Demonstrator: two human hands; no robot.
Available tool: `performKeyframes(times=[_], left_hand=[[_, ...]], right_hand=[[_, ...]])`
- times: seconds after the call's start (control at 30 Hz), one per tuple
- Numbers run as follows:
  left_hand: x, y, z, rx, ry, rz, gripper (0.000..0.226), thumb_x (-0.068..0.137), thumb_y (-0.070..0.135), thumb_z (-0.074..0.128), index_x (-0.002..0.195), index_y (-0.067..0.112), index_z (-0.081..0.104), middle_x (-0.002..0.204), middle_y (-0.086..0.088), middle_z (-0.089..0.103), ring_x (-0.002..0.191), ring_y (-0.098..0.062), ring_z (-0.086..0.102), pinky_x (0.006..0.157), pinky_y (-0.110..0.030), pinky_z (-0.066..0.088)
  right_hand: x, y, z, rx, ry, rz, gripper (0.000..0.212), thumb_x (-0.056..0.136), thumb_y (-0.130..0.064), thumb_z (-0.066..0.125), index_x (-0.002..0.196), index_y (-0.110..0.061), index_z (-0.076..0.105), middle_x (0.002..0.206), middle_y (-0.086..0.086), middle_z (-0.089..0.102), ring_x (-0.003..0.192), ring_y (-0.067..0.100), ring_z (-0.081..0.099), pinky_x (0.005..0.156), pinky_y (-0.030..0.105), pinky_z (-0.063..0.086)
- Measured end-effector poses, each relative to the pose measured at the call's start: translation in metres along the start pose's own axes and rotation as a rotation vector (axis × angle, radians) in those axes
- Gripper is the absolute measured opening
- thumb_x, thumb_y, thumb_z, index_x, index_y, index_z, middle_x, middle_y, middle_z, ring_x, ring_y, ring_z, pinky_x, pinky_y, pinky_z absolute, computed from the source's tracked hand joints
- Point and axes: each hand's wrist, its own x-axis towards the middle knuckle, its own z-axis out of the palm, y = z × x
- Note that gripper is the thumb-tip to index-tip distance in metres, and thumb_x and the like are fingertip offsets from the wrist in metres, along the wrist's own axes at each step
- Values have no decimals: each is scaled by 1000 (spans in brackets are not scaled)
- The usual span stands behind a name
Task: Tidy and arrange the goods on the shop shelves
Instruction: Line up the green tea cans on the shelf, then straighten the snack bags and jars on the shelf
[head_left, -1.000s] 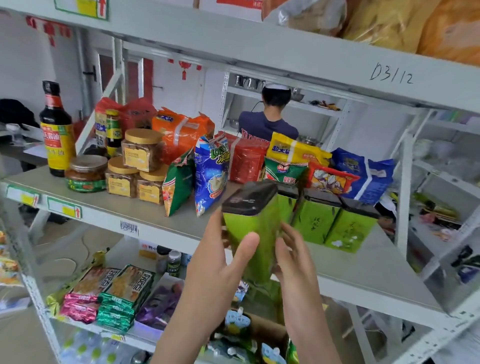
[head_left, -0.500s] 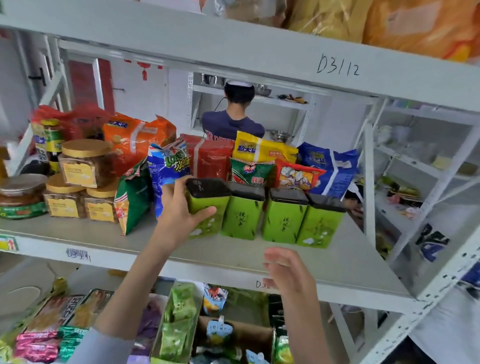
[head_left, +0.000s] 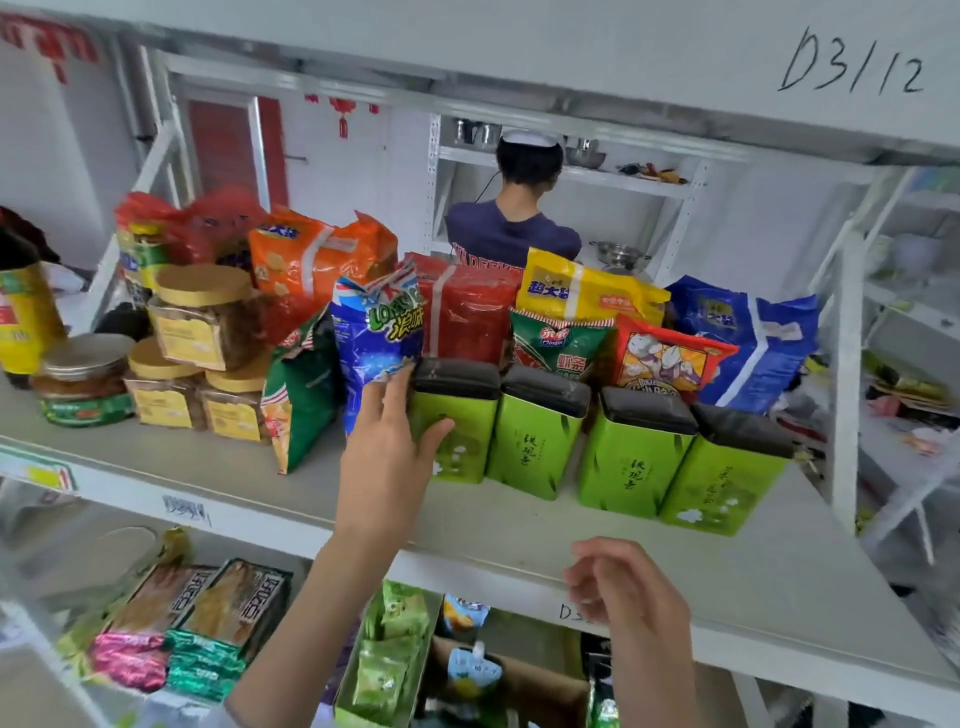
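Observation:
Several green tea tins with black lids stand in a row on the white shelf (head_left: 524, 525). My left hand (head_left: 392, 457) rests against the leftmost green tin (head_left: 467, 415), its fingers straight along the tin's left side and its thumb across the front. The fingertips touch the blue snack bag (head_left: 376, 338) just behind. The rightmost tin (head_left: 722, 478) stands nearest the shelf's right end. My right hand (head_left: 626, 587) hovers at the shelf's front edge, fingers loosely curled and holding nothing.
Snack bags stand behind the tins, with a green bag (head_left: 301, 400) leaning left of my hand. Gold-lidded jars (head_left: 202, 317) and a sauce bottle (head_left: 21, 312) fill the shelf's left end. A person (head_left: 514, 228) stands at a far shelf. Packets (head_left: 202, 623) lie on the lower shelf.
My left hand carried the green tin up to the shelf and set it at the left end of the row; its grip has loosened. My right hand let go and dropped to the shelf edge.

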Motion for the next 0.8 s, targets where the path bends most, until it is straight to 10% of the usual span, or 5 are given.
performKeyframes(times=[0.1, 0.23, 0.37, 0.57, 0.8], left_hand=[[-5, 0, 0, 12, -3, -5, 68, 94, 36, 69, 152, 22, 37, 128, -4, 53, 99, -31, 64, 70, -47, 57], [-11, -3, -1, 21, -4, -75, 62, 95, 35, 68, 149, 24, 41, 116, -3, 59, 94, -30, 64, 68, -47, 57], [-12, -2, -3, 67, -2, -108, 47, 95, 33, 69, 136, 16, 55, 101, -5, 64, 83, -32, 63, 62, -43, 53], [-6, -10, 0, 69, -21, -110, 26, 93, 26, 72, 115, 12, 68, 92, -6, 70, 74, -32, 66, 59, -41, 52], [-1, -13, 4, 60, -34, -118, 15, 91, 23, 73, 100, 12, 69, 88, -9, 72, 75, -35, 68, 59, -40, 53]], right_hand=[[7, -26, 11, -276, 33, -344, 34, 104, -7, 52, 97, -33, 71, 84, -5, 71, 68, 11, 66, 59, 30, 53], [70, -75, 20, -809, 24, -816, 27, 98, -21, 64, 124, -19, 64, 112, -6, 62, 108, 15, 56, 91, 36, 48], [131, -104, 35, -1373, -180, -630, 84, 90, -68, 53, 156, -20, 31, 142, 1, 48, 134, 26, 40, 111, 48, 35], [158, -117, 18, -1334, -297, -669, 17, 101, -38, 58, 116, -31, 61, 119, -13, 62, 120, 14, 54, 109, 43, 26], [159, -121, 29, -1398, -555, -467, 73, 93, -56, 64, 154, -28, 36, 153, -7, 47, 139, 18, 41, 115, 43, 17]])
